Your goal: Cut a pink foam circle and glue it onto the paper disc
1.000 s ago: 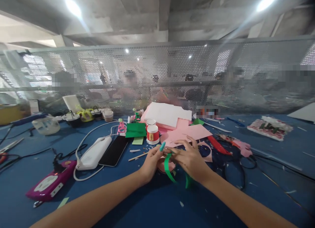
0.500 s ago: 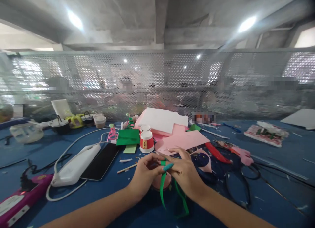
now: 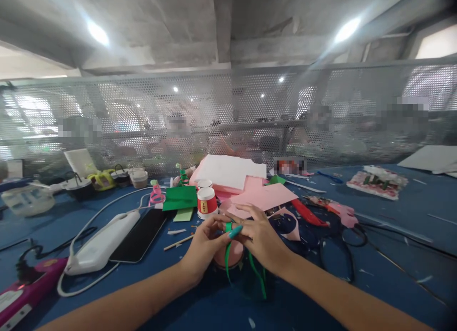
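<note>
My left hand (image 3: 207,243) and my right hand (image 3: 262,235) meet at the front middle of the table. Between them they pinch a narrow green strip (image 3: 227,255), which may be paper or ribbon. A small loop of it shows by the teal left thumbnail, and two tails hang down. Behind the hands, low on the table, lies a round pinkish piece (image 3: 232,255), partly covered by my fingers. Red-and-white paper cups (image 3: 207,203) stand just beyond my left hand. Pink paper (image 3: 266,200) lies beyond my right hand.
At left are a black phone (image 3: 139,238), a white power bank (image 3: 105,240) with a cable, and a purple power strip (image 3: 32,288). Green paper (image 3: 179,198) lies by the cups. To the right are a red-handled tool (image 3: 309,213) and pink-handled pliers (image 3: 341,212). A perforated screen (image 3: 243,97) stands behind.
The whole view has shifted slightly, so things sit a little further left. Both hands keep their hold on the green strip, and its hanging tails have swung a little.
</note>
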